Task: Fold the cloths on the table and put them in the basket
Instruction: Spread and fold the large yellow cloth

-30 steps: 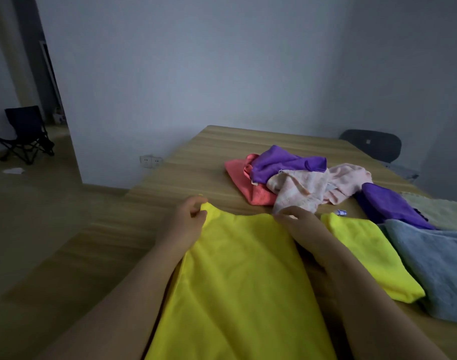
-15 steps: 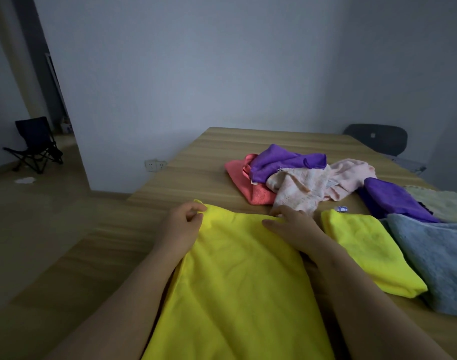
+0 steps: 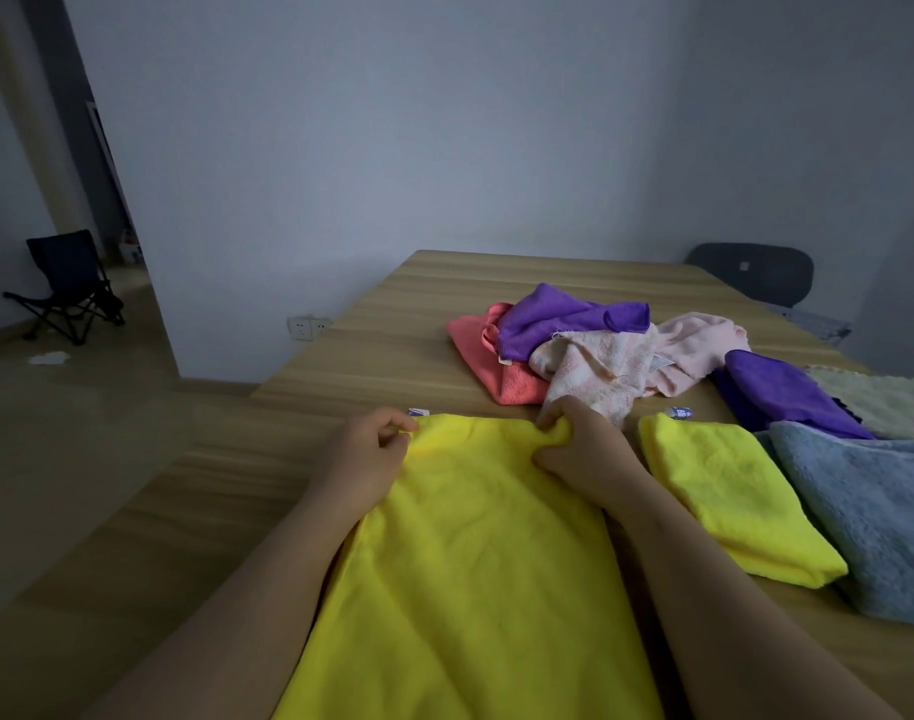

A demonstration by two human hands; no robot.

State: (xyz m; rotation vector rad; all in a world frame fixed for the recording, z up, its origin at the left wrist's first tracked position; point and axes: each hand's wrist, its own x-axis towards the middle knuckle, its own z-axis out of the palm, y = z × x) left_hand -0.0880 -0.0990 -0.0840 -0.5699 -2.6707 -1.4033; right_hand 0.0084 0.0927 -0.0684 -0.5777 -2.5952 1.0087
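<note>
A large yellow cloth (image 3: 470, 563) lies spread on the wooden table (image 3: 371, 366) right in front of me. My left hand (image 3: 366, 459) pinches its far left corner. My right hand (image 3: 584, 454) grips a bunched fold at its far right corner. To the right lies a folded yellow cloth (image 3: 730, 491), and beside that a blue-grey cloth (image 3: 870, 511). Further back sits a loose pile: a coral cloth (image 3: 491, 366), a purple cloth (image 3: 564, 319) and pale pink cloths (image 3: 626, 366). No basket is in view.
Another purple cloth (image 3: 787, 397) and a pale green cloth (image 3: 891, 402) lie at the right edge. A dark chair (image 3: 751, 272) stands behind the table's far right corner. A folding chair (image 3: 70, 283) stands on the floor far left. The table's left edge runs near my left arm.
My right hand has closed on the cloth's far right corner, bunching it. The left hand keeps its pinch on the left corner, and a small label now shows beside it.
</note>
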